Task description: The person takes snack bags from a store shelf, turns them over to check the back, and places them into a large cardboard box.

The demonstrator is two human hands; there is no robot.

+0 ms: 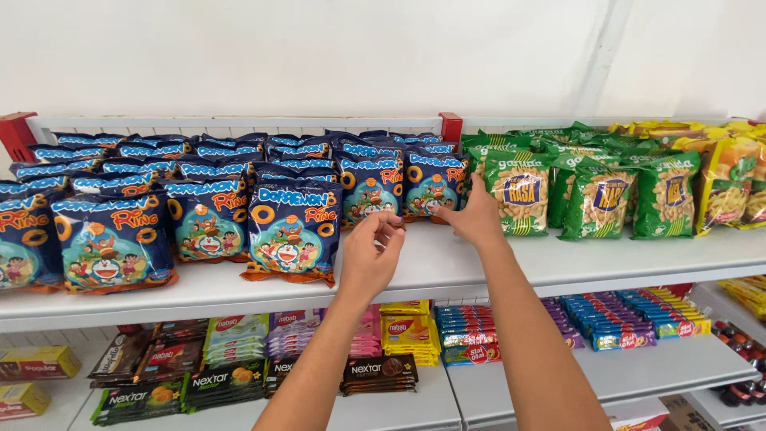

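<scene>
Two hands reach mid-frame: right hand [479, 217] fingers spread, touching an upright blue snack bag [432, 183], glossy, cartoon-printed; left hand [369, 257] loosely curled, empty.

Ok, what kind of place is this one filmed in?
Most likely a small shop or minimarket. White shelves hold rows of identical blue snack bags and green peanut bags, with stacked biscuit packs on the tier below. The right hand touches the bags; the left hand hovers nearby.

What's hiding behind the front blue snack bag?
Behind the front blue snack bag stand more blue bags in a row reaching back to the shelf's white rear rail. Only their top edges show; the rest is covered.
</scene>
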